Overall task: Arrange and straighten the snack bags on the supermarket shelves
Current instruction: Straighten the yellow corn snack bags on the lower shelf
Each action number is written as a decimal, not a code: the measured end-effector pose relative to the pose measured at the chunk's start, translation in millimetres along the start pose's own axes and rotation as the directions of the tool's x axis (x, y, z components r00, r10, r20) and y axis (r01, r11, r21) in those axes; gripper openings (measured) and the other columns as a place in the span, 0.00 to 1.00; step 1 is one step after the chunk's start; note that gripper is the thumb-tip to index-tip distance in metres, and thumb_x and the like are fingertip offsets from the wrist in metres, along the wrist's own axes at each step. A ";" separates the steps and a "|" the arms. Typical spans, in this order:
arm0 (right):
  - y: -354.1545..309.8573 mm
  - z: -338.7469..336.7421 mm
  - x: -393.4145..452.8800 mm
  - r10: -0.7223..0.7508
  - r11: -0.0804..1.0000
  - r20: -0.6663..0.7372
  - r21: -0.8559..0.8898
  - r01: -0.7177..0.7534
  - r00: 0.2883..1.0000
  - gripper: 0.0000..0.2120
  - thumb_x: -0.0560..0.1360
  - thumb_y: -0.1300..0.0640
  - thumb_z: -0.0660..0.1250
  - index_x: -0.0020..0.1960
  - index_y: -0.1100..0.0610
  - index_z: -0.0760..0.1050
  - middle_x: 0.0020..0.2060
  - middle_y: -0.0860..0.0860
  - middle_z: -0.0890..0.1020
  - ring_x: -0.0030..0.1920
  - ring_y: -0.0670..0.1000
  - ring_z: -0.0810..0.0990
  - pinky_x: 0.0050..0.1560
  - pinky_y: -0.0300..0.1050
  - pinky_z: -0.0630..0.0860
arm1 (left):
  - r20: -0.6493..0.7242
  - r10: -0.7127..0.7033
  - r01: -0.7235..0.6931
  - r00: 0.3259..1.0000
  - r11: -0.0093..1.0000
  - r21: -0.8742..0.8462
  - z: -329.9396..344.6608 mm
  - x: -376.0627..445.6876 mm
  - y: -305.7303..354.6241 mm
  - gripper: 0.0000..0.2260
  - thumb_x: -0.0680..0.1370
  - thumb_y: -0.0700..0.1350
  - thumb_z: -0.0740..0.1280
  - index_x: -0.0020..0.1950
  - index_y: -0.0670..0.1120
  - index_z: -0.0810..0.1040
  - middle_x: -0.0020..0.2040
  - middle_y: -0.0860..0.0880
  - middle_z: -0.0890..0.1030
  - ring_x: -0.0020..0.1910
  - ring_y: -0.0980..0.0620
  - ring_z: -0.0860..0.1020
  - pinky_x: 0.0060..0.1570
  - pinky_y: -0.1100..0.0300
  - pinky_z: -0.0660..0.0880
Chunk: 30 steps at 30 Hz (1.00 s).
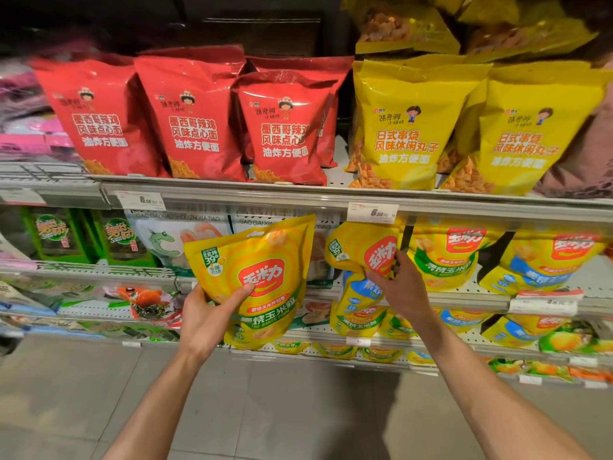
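Note:
My left hand [209,318] holds a yellow corn-snack bag with a green band [262,260] upright in front of the middle shelf, thumb across its front. My right hand [403,285] grips a second yellow corn-snack bag [361,249] that is crumpled and tilted at the middle shelf's front. Below it stands a yellow bag with a blue band [358,303]. More of the same yellow corn bags [444,257] lean on the middle shelf to the right.
The upper shelf [265,194] carries red noodle-snack bags [195,117] on the left and yellow ones [408,124] on the right. Price tags [372,212] hang on the shelf rail. Green seaweed packs [56,234] and white shrimp-stick bags [175,234] fill the left. Grey floor tiles lie below.

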State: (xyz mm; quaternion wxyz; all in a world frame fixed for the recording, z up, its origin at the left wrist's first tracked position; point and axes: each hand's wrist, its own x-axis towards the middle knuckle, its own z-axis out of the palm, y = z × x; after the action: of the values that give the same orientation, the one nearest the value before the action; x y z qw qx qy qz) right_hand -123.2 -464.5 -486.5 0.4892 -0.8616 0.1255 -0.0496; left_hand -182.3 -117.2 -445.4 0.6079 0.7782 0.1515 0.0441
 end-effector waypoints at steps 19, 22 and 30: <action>32.5 -43.7 -63.3 0.096 0.986 0.266 0.105 -0.128 0.959 0.32 0.71 0.60 0.79 0.72 0.57 0.69 0.55 0.47 0.81 0.53 0.43 0.81 0.44 0.30 0.78 | 0.081 0.024 -0.022 0.996 0.999 -0.027 39.0 -11.6 5.0 0.18 0.71 0.48 0.79 0.58 0.48 0.81 0.50 0.56 0.85 0.44 0.66 0.83 0.45 0.65 0.77; 43.7 -63.9 -74.5 0.123 0.982 0.249 0.107 -0.154 0.961 0.29 0.71 0.60 0.79 0.69 0.56 0.72 0.53 0.43 0.83 0.53 0.41 0.82 0.44 0.30 0.78 | 0.130 0.032 -0.028 0.991 0.999 -0.032 55.7 -13.5 10.6 0.19 0.69 0.51 0.80 0.57 0.48 0.82 0.50 0.55 0.86 0.45 0.65 0.84 0.50 0.60 0.80; 69.3 -124.6 -87.8 0.128 0.982 0.163 0.119 -0.149 0.978 0.27 0.70 0.56 0.79 0.66 0.54 0.74 0.54 0.45 0.84 0.55 0.43 0.82 0.48 0.35 0.79 | 0.153 0.100 -0.086 0.983 0.992 -0.093 121.7 -29.6 44.6 0.17 0.72 0.43 0.79 0.58 0.41 0.82 0.52 0.49 0.87 0.48 0.58 0.85 0.44 0.68 0.80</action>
State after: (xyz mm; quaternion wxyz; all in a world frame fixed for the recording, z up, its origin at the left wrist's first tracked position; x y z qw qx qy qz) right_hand -245.4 -578.7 -478.2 0.5550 -0.8182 0.1434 0.0434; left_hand -171.6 -248.9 -430.4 0.6482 0.7586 0.0644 0.0173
